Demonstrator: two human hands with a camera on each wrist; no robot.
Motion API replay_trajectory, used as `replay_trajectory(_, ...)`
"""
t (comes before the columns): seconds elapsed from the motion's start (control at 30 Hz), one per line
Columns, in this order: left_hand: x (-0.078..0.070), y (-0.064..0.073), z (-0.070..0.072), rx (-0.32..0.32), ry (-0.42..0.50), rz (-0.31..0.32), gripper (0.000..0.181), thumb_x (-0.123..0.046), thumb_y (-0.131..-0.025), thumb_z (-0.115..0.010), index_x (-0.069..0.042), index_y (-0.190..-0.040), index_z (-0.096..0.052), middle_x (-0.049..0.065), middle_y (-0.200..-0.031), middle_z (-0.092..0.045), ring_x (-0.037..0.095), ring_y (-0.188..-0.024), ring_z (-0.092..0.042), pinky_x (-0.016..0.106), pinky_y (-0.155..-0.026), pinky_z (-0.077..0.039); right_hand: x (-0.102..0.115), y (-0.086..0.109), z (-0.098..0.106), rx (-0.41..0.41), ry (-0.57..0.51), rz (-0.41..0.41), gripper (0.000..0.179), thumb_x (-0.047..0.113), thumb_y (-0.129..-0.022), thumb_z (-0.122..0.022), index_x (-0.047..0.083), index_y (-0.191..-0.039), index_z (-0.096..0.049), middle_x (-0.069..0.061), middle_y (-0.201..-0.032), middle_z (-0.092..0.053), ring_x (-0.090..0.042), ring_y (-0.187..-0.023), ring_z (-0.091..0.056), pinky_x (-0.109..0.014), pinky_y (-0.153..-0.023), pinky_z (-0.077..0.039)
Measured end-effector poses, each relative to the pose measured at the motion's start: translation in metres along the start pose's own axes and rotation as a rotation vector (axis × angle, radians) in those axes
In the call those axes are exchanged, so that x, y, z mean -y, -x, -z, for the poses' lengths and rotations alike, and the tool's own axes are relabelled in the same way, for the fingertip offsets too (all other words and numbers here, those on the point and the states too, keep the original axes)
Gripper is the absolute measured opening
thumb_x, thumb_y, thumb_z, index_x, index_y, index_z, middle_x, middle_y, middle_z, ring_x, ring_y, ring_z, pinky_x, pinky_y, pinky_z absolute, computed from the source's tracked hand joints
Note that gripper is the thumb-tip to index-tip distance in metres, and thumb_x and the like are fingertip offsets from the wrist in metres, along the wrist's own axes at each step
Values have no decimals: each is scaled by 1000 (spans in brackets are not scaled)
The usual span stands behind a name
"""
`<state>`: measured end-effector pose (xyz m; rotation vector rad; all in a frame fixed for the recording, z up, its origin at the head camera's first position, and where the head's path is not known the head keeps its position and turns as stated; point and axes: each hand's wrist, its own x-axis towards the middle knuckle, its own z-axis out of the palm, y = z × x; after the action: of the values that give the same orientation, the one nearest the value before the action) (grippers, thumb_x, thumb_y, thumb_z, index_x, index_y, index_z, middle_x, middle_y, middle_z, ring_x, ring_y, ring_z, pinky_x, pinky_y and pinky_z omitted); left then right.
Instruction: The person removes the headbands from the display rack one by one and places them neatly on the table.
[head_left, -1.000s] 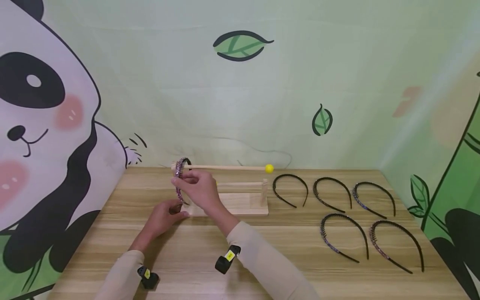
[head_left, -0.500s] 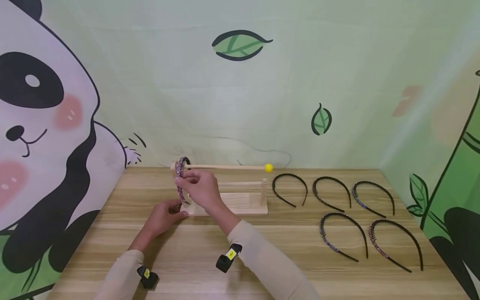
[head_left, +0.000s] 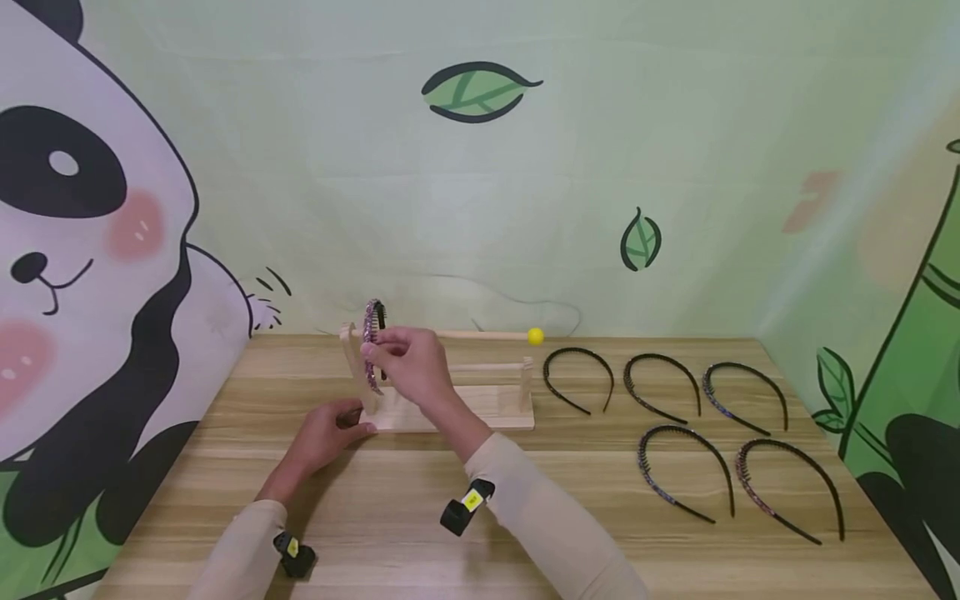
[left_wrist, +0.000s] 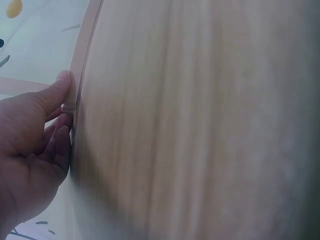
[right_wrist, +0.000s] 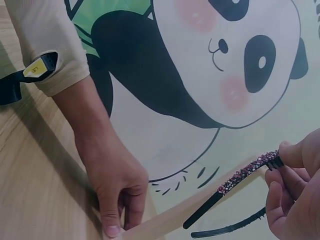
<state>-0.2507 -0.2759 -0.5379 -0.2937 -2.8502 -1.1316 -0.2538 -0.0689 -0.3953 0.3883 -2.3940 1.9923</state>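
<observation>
My right hand (head_left: 411, 367) pinches a black toothed headband (head_left: 371, 346) with pinkish-purple glitter between thumb and fingers. In the head view it stands on edge around or beside the upper rod near the left post; the hand hides part of it. The right wrist view shows the headband's glittery side (right_wrist: 245, 172) and both its dark ends. A light wooden display stand (head_left: 480, 408) has two horizontal rods, the upper one tipped with a yellow ball (head_left: 536, 336). My left hand (head_left: 326, 433) grips the left end of the stand's base, thumb on its front corner.
Several headbands (head_left: 577, 380) lie in two rows on the wood-grain table (head_left: 420, 517), to the right of the stand. Behind the table hangs a green backdrop (head_left: 480, 208) with a printed panda and leaves.
My right hand has raised the headband slightly and shifted it to the right, away from the left post. The left hand stays at the stand's base.
</observation>
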Motion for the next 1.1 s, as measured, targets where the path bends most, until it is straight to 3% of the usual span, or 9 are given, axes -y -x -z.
replay_trajectory(0.37, -2, 0, 0, 2, -3, 11, 41, -24, -91, -80, -2, -124, -71, 11, -109, -73, 24, -102, -64, 47, -91, -51, 15, 3, 20, -2, -12, 51, 21, 21, -93, -78, 7, -107, -78, -3, -97, -78, -10, -85, -71, -25, -73, -56)
replay_trajectory(0.63, -4, 1, 0, 6, -8, 33, 43, -23, -92, -79, -1, -127, -70, 14, -113, -73, 27, -105, -65, 52, -94, -51, 25, 7, 36, -2, 17, 97, 21, 22, -93, -78, 7, -108, -78, -2, -95, -78, -8, -84, -71, -24, -73, -56)
replay_trajectory(0.87, -6, 1, 0, 19, -2, 39, 41, -20, -92, -78, 0, -127, -69, 17, -118, -72, 28, -107, -65, 52, -95, -51, 25, 10, 53, -21, 55, 153, 23, 21, -93, -77, 6, -110, -77, -4, -96, -78, -12, -86, -72, -25, -73, -56)
replay_trajectory(1.1, -7, 1, -1, 17, -13, 43, 43, -21, -92, -79, 1, -127, -69, 17, -115, -73, 26, -103, -66, 50, -92, -52, 24, 12, 71, -45, 85, 153, 25, 22, -93, -77, 6, -113, -77, -3, -96, -78, -14, -88, -71, -26, -73, -55)
